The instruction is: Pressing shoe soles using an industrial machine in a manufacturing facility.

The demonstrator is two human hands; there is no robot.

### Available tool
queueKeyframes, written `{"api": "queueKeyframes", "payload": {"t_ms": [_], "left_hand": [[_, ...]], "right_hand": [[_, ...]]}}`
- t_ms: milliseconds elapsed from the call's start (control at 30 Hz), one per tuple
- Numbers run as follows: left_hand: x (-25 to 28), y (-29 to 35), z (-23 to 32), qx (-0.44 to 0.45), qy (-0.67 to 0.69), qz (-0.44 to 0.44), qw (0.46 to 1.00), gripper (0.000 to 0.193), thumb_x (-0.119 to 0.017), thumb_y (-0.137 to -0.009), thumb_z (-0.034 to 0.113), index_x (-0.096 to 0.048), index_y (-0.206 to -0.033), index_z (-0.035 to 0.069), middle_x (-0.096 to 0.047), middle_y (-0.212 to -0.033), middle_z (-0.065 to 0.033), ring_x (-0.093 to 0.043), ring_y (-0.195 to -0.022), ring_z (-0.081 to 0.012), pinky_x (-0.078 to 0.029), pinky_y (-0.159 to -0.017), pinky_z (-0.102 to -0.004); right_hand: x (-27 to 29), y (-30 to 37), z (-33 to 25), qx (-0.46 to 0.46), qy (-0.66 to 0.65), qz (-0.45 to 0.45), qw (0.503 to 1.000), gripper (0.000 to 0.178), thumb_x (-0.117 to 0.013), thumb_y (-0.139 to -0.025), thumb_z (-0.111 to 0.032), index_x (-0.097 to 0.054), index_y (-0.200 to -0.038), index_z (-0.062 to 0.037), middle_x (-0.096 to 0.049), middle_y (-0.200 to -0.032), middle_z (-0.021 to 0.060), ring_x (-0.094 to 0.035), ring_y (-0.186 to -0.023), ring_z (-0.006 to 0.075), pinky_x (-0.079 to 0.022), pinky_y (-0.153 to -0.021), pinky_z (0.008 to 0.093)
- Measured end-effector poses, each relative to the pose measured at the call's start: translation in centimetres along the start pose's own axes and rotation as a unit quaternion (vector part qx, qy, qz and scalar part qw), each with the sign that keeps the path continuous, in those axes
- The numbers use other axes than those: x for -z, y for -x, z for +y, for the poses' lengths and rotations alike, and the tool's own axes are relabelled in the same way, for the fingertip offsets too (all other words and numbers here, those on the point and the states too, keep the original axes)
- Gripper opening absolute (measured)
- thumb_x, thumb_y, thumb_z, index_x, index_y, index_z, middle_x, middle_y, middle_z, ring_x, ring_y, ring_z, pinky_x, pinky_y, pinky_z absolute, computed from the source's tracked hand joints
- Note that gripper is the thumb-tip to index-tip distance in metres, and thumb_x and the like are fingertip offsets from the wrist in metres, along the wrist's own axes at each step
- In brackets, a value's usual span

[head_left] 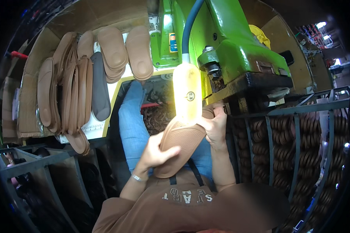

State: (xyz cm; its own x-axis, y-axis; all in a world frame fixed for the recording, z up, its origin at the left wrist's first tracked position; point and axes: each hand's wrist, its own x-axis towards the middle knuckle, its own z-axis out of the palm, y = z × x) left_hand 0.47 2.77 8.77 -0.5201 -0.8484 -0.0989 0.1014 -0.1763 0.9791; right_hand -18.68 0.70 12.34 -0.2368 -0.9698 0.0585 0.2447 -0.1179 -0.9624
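Grasping one brown insole (185, 144) before the green machine (237, 39) with left hand (153, 155) and right hand (216, 127), we can't tell whether stacked insoles (68, 95) left of the machine are done.

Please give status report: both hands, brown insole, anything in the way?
Left hand and right hand gripping brown insole. Textured face toward camera. Glowing lamp partly blocks view of it.

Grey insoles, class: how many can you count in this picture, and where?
1: a grey insole lies against the right side of the packed row of brown insoles, at the picture's left. Others may be hidden beneath it or within the row.
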Motion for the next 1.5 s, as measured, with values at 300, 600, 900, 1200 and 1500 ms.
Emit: {"api": "queueKeyframes", "payload": {"t_ms": [300,600,900,1200,1500], "left_hand": [[-4.5,-6.0,-0.6,-0.124,-0.092,0.141,0.978,0.016,-0.067,-0.081,0.007,-0.064,-0.092,-0.005,-0.067,-0.078,-0.0087,-0.058,-0.068,-0.0084,-0.048,-0.063,-0.0241],[-5.8,-4.3,-1.0,-0.065,0.125,0.165,0.976,0.014,-0.067,-0.079,0.000,-0.062,-0.091,-0.003,-0.055,-0.064,0.0037,-0.048,-0.057,-0.0022,-0.038,-0.051,-0.0176],[-2.4,-5.6,0.5,-0.109,0.039,0.114,0.987,0.020,-0.069,-0.077,0.005,-0.063,-0.095,-0.004,-0.065,-0.083,-0.0051,-0.057,-0.074,-0.0077,-0.047,-0.068,-0.0234],[8.0,-2.2,1.9,-0.037,0.017,0.144,0.989,0.029,-0.069,-0.071,0.000,-0.061,-0.098,-0.007,-0.066,-0.089,-0.0097,-0.061,-0.080,-0.0138,-0.048,-0.075,-0.0247],[10.3,4.8,-3.6,0.103,0.002,0.078,0.992,0.022,-0.076,-0.072,0.005,-0.055,-0.076,0.002,-0.064,-0.077,-0.0049,-0.059,-0.070,-0.0080,-0.049,-0.065,-0.0234]], "right_hand": [[5.7,13.8,5.5,-0.227,0.168,-0.089,0.955,0.057,-0.078,-0.072,-0.019,-0.053,-0.117,0.0053,-0.061,-0.108,0.0126,-0.058,-0.098,0.0187,-0.046,-0.086,0.0313],[15.5,16.2,-0.3,-0.147,-0.013,0.154,0.977,0.028,-0.071,-0.070,-0.006,-0.055,-0.091,0.0014,-0.063,-0.086,0.0081,-0.060,-0.075,0.0134,-0.049,-0.070,0.0255],[14.5,2.2,-3.5,-0.007,0.039,0.158,0.987,0.022,-0.056,-0.086,-0.006,-0.052,-0.106,0.0019,-0.060,-0.099,0.0083,-0.059,-0.089,0.0146,-0.047,-0.080,0.0264],[6.8,0.8,0.2,0.039,0.053,0.068,0.996,0.031,-0.056,-0.080,0.002,-0.053,-0.111,0.0032,-0.059,-0.103,0.0066,-0.057,-0.092,0.0128,-0.046,-0.082,0.0268],[2.7,0.0,2.2,0.040,0.085,-0.053,0.994,0.050,-0.068,-0.073,0.004,-0.046,-0.118,0.0090,-0.059,-0.109,0.0136,-0.060,-0.094,0.0175,-0.047,-0.085,0.0284]]}}
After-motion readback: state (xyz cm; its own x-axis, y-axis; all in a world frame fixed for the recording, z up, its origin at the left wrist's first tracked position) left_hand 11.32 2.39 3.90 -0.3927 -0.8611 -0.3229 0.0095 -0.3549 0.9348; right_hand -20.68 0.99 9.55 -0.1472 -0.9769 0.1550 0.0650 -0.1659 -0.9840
